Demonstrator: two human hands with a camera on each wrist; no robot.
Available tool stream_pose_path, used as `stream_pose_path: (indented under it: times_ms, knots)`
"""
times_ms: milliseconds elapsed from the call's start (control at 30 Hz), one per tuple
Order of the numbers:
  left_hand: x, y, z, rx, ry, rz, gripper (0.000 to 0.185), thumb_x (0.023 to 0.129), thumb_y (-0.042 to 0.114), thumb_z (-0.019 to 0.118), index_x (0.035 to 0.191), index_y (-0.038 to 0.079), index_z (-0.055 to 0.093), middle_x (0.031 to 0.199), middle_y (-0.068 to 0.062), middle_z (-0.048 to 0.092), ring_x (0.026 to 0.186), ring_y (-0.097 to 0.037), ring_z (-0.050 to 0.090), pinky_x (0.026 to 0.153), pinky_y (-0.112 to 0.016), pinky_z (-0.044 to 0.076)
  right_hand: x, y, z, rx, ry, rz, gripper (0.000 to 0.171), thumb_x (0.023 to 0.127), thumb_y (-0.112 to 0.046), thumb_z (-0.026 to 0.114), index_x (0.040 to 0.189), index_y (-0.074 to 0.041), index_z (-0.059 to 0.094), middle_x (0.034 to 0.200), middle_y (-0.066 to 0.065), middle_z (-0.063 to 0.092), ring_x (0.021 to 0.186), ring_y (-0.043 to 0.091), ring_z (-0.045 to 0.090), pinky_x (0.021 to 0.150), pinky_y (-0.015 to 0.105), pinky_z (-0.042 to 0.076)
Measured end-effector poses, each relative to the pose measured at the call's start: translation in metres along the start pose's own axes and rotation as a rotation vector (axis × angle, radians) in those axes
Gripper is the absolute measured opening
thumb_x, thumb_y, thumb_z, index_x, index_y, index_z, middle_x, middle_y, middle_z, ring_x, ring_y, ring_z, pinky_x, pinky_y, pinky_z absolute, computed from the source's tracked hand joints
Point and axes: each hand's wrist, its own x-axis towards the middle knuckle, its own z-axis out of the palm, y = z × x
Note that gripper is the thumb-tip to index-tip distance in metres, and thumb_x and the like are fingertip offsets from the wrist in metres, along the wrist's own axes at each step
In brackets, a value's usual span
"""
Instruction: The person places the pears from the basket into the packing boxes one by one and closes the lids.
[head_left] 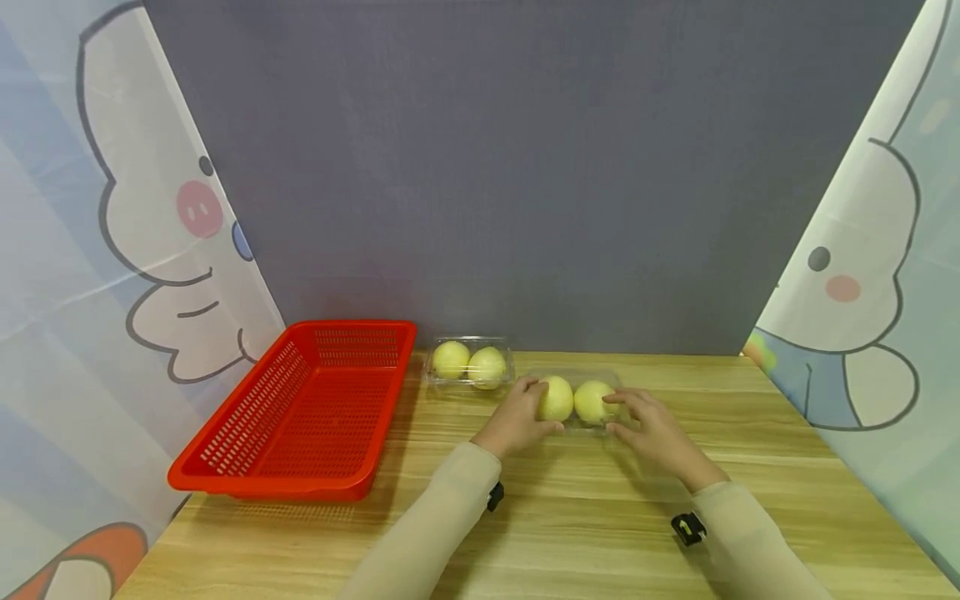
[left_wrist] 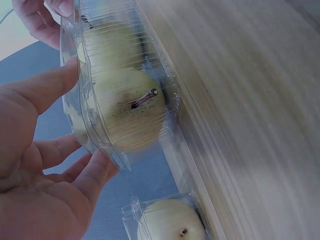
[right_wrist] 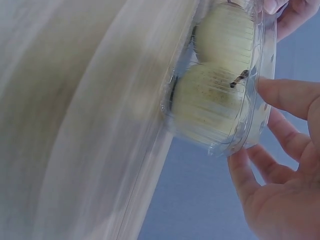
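A clear plastic clamshell box [head_left: 576, 374] with two pale yellow pears [head_left: 556, 399] sits in front of me, right of centre. My left hand [head_left: 517, 419] grips its left end, thumb at the near side and fingers round the edge. At the opposite end, my right hand [head_left: 654, 433] holds the box the same way. Both wrist views show thumbs and fingertips on the rim [left_wrist: 92, 117] of the lid. Stems show on the pears [right_wrist: 207, 102] through the ribbed plastic. Whether the box touches the table cannot be told.
Behind and left of my left hand, a second clear box [head_left: 470, 340] with two pears stands near the dark back panel [head_left: 480, 183]. A red perforated basket [head_left: 390, 400] is on the left of the wooden table [head_left: 555, 533]. Printed curtains [head_left: 847, 367] hang on both sides.
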Motion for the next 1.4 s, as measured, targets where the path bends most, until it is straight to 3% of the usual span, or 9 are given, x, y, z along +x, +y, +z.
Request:
stream_pose_path:
  times_ms: [400, 767, 1200, 1400]
  knots:
    - [0.010, 0.002, -0.003, 0.034, 0.015, 0.010, 0.074, 0.091, 0.031, 0.076, 0.150, 0.001, 0.042, 0.154, -0.017, 0.034, 0.135, -0.033, 0.044, 0.107, -0.043, 0.042, 0.010, 0.007, 0.002, 0.019, -0.021, 0.031, 0.042, 0.092, -0.004, 0.072, 0.131, 0.004, 0.060, 0.142, 0.031, 0.045, 0.121, 0.050, 0.051, 0.095, 0.057, 0.049]
    - [0.014, 0.004, -0.003, 0.055, 0.016, -0.020, 0.074, 0.092, 0.033, 0.074, 0.151, 0.002, 0.042, 0.156, -0.013, 0.033, 0.141, -0.030, 0.038, 0.110, -0.041, 0.040, 0.014, 0.008, 0.002, 0.026, -0.033, 0.055, 0.042, 0.093, -0.007, 0.071, 0.133, 0.003, 0.058, 0.144, 0.031, 0.043, 0.119, 0.053, 0.051, 0.095, 0.058, 0.048]
    - [0.019, 0.003, -0.002, 0.066, 0.060, -0.003, 0.069, 0.091, 0.028, 0.074, 0.147, 0.000, 0.046, 0.152, -0.017, 0.039, 0.139, -0.033, 0.040, 0.110, -0.040, 0.039, 0.022, 0.013, 0.004, 0.034, -0.028, 0.061, 0.044, 0.094, -0.006, 0.069, 0.135, 0.003, 0.056, 0.145, 0.031, 0.041, 0.123, 0.052, 0.049, 0.099, 0.060, 0.045]
    - [0.025, 0.002, -0.004, 0.081, 0.074, 0.005, 0.068, 0.091, 0.027, 0.075, 0.146, -0.003, 0.047, 0.152, -0.019, 0.040, 0.138, -0.033, 0.042, 0.110, -0.040, 0.039, 0.031, 0.013, 0.004, 0.053, -0.068, 0.103, 0.044, 0.097, -0.008, 0.066, 0.139, 0.002, 0.054, 0.147, 0.031, 0.038, 0.124, 0.054, 0.047, 0.099, 0.062, 0.044]
